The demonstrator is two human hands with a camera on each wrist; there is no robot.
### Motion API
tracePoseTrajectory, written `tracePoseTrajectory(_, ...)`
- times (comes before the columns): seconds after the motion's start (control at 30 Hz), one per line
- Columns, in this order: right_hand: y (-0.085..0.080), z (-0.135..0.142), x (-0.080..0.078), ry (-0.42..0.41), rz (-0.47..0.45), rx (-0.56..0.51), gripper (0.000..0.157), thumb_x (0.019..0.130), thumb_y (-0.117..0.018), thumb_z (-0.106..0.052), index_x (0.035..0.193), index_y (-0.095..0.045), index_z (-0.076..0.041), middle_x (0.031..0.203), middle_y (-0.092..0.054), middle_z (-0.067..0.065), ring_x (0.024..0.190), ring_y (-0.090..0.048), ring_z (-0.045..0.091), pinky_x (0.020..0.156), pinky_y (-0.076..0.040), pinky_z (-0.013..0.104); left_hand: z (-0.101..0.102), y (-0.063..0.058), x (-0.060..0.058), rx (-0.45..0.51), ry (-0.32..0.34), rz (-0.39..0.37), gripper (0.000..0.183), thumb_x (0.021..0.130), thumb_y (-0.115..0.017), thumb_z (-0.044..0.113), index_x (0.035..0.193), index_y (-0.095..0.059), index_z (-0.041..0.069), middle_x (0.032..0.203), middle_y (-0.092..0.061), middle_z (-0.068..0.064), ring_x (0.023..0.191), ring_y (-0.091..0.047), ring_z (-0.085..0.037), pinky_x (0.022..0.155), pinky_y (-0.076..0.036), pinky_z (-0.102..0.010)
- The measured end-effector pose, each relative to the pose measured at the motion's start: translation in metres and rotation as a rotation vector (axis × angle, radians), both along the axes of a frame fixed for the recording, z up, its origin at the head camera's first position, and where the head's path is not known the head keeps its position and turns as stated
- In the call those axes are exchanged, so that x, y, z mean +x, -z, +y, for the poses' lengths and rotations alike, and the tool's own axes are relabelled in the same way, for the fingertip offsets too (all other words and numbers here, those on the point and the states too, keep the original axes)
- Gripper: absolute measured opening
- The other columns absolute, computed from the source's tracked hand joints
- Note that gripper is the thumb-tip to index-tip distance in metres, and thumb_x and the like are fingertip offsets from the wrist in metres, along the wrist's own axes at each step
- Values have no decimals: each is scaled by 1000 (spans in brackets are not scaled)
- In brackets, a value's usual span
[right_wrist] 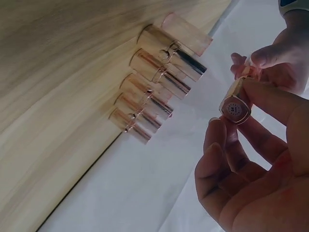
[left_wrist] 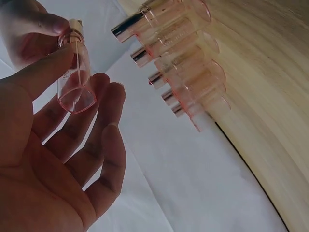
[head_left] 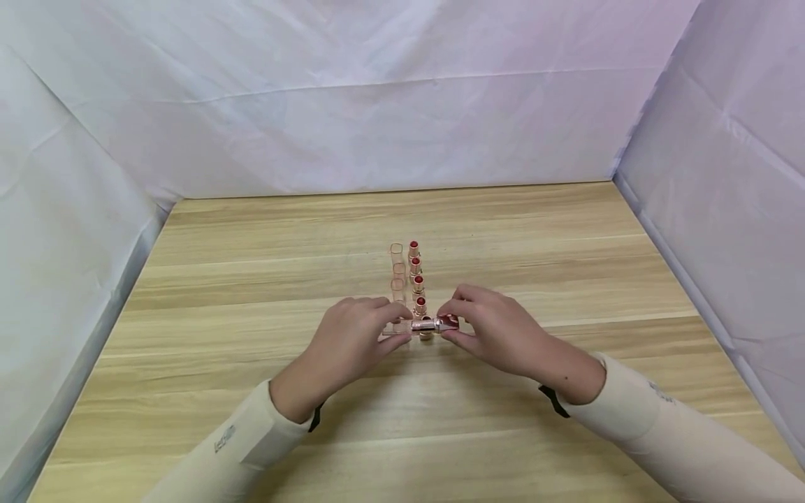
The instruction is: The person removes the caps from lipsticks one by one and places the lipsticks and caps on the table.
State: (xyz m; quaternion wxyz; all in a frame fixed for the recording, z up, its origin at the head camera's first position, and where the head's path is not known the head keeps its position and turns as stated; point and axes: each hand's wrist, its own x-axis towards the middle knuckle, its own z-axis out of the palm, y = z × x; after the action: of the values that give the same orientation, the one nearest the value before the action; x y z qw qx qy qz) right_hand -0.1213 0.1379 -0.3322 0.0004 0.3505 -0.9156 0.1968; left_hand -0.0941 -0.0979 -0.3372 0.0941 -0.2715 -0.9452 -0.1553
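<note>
Between thumb and fingers, my left hand [head_left: 357, 334] pinches a clear pink lipstick cap [left_wrist: 76, 92] held on its side. My right hand [head_left: 498, 328] grips the base of a lipstick [right_wrist: 236, 104], with a round label on its end. Both pieces are in line above the table, the lipstick's shiny tube [head_left: 424, 326] pointing left at the cap's mouth; how far it sits inside, I cannot tell. Beyond the hands, several uncapped lipsticks [head_left: 418, 283] with red tips stand upright in a row.
Left of the lipsticks, several clear caps [head_left: 397, 269] stand in a parallel row, the nearest partly hidden by my left hand. Everything stands on a wood-grain table [head_left: 251, 279]. White cloth [head_left: 377, 133] hangs along the back and both sides.
</note>
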Motion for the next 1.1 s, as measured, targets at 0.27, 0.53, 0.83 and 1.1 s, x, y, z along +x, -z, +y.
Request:
tracePoseTrajectory(0.27,8,9,1,25,-47,-9,17,85,-81,-23,100,-74,-18,91,-65,-7,75,-59,9,63,-47,23,-13,6,9,25,-41,-51,22,86,-79,32,106,-74,23,102,-77,8,87,-72,-9,78,-56,-36)
tracePoseTrajectory(0.53,20,10,2,31,-163,-12,14,87,-78,-21,100,-72,-21,91,-70,-11,77,-60,6,67,-50,24,-16,12,18,42,-46,-67,21,82,-82,33,101,-75,25,93,-66,6,85,-57,-11,72,-48,-29)
tracePoseTrajectory(0.83,31,10,5,12,-218,-7,17,87,-75,-16,102,-71,-23,94,-73,-12,81,-65,5,73,-54,26,-14,25,24,36,-10,-126,19,85,-80,34,100,-74,24,83,-60,5,72,-47,-7,63,-42,-23)
tracePoseTrajectory(1.1,39,5,6,-45,-211,10,15,84,-79,-15,96,-72,-21,90,-69,-8,80,-61,10,71,-50,26,-10,32,25,41,-7,-163,19,84,-80,34,100,-74,25,83,-65,7,72,-56,-6,63,-47,-24)
